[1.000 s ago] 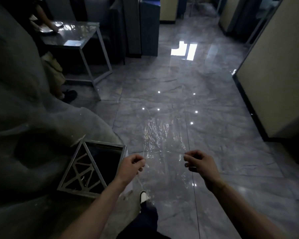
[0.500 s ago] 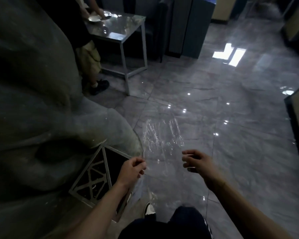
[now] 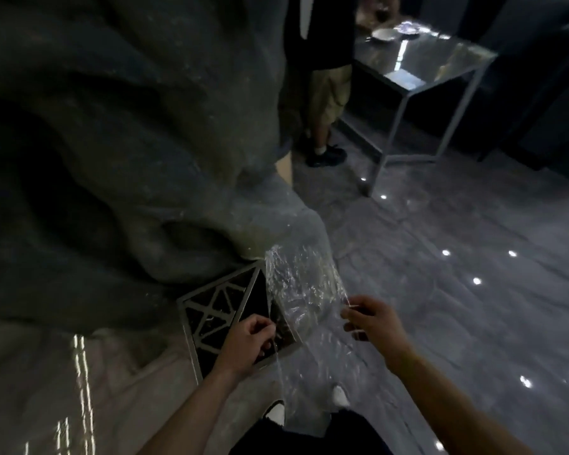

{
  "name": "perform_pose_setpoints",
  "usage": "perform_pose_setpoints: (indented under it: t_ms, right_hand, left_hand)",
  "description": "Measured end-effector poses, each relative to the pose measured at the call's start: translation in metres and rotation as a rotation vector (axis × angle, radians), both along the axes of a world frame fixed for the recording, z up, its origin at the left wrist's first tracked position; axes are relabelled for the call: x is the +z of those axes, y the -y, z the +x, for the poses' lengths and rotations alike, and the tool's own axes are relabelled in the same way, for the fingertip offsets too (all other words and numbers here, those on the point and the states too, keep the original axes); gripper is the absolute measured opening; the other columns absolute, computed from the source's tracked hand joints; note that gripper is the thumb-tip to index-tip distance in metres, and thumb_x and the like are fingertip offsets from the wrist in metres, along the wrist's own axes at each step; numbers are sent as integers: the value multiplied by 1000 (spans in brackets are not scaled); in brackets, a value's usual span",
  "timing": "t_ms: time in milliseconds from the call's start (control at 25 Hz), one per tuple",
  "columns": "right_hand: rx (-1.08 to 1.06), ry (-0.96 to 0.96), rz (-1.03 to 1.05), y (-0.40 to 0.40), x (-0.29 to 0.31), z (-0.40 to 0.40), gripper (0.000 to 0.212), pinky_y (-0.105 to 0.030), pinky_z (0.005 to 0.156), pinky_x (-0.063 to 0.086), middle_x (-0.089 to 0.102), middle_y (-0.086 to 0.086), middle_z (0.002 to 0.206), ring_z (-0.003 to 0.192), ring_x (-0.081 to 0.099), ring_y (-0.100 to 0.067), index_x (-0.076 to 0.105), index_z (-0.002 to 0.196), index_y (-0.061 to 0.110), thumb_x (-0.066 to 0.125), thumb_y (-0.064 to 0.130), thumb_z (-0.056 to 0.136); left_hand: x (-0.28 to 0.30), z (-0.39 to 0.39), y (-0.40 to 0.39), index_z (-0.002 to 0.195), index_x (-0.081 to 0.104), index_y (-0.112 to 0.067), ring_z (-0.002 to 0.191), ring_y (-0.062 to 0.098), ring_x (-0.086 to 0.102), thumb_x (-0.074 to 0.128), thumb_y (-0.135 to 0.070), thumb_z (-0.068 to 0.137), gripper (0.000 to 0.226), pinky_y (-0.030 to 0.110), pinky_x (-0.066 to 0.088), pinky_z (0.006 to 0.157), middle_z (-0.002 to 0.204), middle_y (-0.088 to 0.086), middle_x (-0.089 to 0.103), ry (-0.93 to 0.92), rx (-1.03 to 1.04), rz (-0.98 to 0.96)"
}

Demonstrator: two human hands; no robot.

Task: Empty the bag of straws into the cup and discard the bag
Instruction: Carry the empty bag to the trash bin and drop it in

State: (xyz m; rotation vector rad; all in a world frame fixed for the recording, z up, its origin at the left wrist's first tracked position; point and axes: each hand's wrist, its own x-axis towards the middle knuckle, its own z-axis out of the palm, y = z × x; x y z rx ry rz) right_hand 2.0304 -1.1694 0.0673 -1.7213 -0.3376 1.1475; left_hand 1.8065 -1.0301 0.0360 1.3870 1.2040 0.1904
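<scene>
Both hands pinch one clear plastic bag [image 3: 304, 290] and hold it stretched between them: the left hand [image 3: 248, 339] has its fingers closed on the left edge, and the right hand [image 3: 372, 320] has its fingers closed on the right edge. No straws can be seen inside the bag, and it hangs in the air, partly over the floor [image 3: 457, 290] and partly over one square metal bin [image 3: 224, 318] with a lattice side. Below the hands, two shoes [image 3: 276, 413] with white tips show, on the floor. The left hand is above the bin opening. Behind the bin rises one large grey rock-like wall [image 3: 112, 142]. Farther away, one other person [image 3: 322, 87] stands beside one glass table [image 3: 421, 67] with a metal frame. On this table lies one plate [image 3: 385, 34]; other things there are too blurred to tell.
</scene>
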Motion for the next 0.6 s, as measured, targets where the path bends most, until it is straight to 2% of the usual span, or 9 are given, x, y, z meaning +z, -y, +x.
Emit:
perform_pose_setpoints:
  t_ms: [80,240,400,520,600]
  right_hand:
    - [101,1,-10,-10,-1,12,12,-21,55,56,75,-4,81,62,69,-12,70,98,17,66,10,88]
    - [272,-8,-26,-33,-9,18,19,-23,55,55,76,-6,86,63,68,-14,69,105,18,67,12,87]
    - [443,-2,-91,-56,-24,1,24,-25,53,54,76,-4,83,59,66,-15,65,110,22,66,14,88]
    - [535,41,-162,-65,-36,-12,31,-25,50,51,75,-9,86,58,64,-16,60,115,25,66,11,88]
    - [574,72,-189,-67,-40,-17,31,-25,49,50,75,-10,87,57,64,-17,59,114,27,66,11,88]
  left_hand:
    - [0,-2,13,81,70,-22,61,5,63,66,-19,89,10,23,50,59,65,-8,70,-18,106,-11]
    - [1,-14,37,85,68,-16,58,4,63,64,-16,91,6,15,48,54,64,-6,70,-8,265,-10]
    - [2,-32,57,92,64,-11,58,10,64,61,-14,93,5,23,47,57,69,-2,72,-59,438,-64]
    - [3,-42,70,103,61,-5,60,19,65,61,-9,93,12,24,47,54,80,11,73,-56,543,-115]
    - [4,-44,76,109,57,-3,54,18,64,60,-3,91,18,19,47,47,82,20,71,-14,614,-149]
